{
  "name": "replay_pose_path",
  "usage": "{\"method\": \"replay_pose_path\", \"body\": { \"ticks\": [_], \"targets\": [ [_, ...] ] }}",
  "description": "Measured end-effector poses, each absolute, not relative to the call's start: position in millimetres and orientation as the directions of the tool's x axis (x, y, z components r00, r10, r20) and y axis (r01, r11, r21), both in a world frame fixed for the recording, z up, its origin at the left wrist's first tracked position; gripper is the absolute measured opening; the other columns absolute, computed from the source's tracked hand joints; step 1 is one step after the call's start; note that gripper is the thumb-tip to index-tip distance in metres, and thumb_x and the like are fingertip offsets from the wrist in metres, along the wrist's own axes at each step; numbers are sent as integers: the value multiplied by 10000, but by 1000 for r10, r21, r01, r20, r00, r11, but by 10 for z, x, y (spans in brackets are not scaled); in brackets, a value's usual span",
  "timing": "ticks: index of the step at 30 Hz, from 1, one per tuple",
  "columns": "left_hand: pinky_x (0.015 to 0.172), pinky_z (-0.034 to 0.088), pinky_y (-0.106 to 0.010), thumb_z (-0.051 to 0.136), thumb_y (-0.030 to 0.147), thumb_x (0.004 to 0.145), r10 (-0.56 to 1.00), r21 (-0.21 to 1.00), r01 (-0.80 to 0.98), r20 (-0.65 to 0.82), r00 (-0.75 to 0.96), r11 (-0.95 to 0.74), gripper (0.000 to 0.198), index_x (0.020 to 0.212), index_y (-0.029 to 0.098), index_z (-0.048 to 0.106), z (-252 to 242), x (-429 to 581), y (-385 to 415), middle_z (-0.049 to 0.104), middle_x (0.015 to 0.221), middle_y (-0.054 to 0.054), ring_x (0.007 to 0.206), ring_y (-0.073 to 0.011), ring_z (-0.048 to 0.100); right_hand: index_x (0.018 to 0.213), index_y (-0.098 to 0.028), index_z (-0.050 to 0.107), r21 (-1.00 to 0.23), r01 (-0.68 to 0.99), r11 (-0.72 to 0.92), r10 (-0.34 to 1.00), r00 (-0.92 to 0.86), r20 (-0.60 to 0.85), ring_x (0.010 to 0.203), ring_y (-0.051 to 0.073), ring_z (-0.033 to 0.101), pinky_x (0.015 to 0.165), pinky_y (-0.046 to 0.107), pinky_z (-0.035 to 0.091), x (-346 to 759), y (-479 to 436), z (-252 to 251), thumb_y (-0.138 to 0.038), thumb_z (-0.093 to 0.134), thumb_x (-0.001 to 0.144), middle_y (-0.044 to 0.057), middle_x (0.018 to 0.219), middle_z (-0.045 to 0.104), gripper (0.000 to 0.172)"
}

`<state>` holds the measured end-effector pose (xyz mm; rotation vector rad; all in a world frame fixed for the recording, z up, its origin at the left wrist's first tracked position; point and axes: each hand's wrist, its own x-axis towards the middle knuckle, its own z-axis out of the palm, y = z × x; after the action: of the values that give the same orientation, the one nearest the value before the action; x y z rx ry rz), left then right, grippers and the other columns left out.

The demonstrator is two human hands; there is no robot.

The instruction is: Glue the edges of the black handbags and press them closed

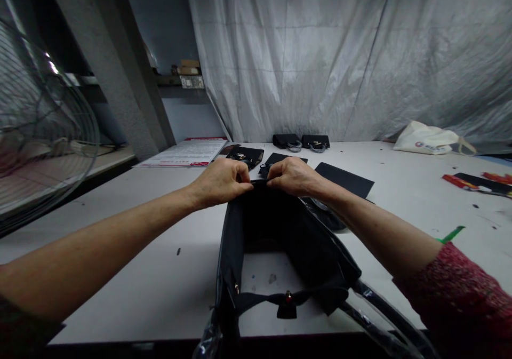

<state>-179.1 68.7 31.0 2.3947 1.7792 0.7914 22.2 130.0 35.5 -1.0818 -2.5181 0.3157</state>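
Observation:
A black handbag without a visible bottom lies near the table's front edge; the white tabletop shows through it. My left hand pinches its far rim, thumb and fingers pressed together. Close beside it, my right hand grips the same rim in a like pinch. Plastic-wrapped handles stick out at the near right, and another wrapped piece hangs at the near left. Across the near side runs a strap with a small tab and a metal stud.
Beyond my hands lie finished-looking small black bags and flat black panels. A printed sheet is at the back left, a cream cloth bag at the back right. A large fan stands left. Red-handled tools lie right.

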Motion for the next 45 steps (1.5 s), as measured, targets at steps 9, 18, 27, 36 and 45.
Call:
{"method": "replay_pose_path", "body": {
  "ticks": [9, 18, 27, 36, 45],
  "targets": [
    [613, 427, -256, 781, 299, 627, 918, 583, 721, 342, 202, -376, 385, 920, 186, 559, 272, -1849, 716, 627, 784, 6, 720, -150, 586, 920, -204, 732, -387, 456, 802, 562, -796, 226, 721, 119, 570, 629, 215, 353, 168, 1336, 363, -286, 621, 793, -17, 784, 668, 187],
    [767, 484, -282, 762, 204, 610, 969, 862, 502, -61, 237, -68, 392, 988, 163, 665, 342, -1985, 547, 704, 951, -42, 856, -167, 639, 865, -219, 750, -442, 527, 726, 652, -731, 201, 615, 106, 538, 572, 219, 348, 176, 1343, 314, -299, 621, 781, -30, 679, 647, 174],
    [625, 429, -254, 671, 278, 686, 984, 612, 770, 116, 135, -178, 194, 844, 190, 741, 354, -1898, 572, 715, 757, -4, 721, -163, 623, 835, -196, 749, -363, 564, 742, 657, -719, 226, 580, 108, 489, 563, 237, 307, 137, 1177, 415, -268, 603, 776, -23, 588, 580, 173],
    [567, 379, -226, 646, 253, 700, 945, 493, 817, 273, 181, -299, 129, 760, 179, 732, 347, -1865, 582, 669, 654, 14, 635, -130, 570, 766, -170, 721, -334, 543, 770, 631, -725, 275, 587, 118, 483, 543, 245, 287, 111, 1154, 412, -239, 573, 735, -5, 599, 573, 167],
    [707, 417, -236, 621, 284, 754, 889, 373, 811, 264, 374, -452, 192, 874, 194, 740, 415, -1906, 814, 700, 771, 17, 763, -146, 612, 752, -182, 732, -104, 528, 843, 532, -789, 308, 562, 112, 415, 552, 272, 259, 10, 1256, 430, -249, 546, 750, 7, 599, 569, 197]
  ]
}}
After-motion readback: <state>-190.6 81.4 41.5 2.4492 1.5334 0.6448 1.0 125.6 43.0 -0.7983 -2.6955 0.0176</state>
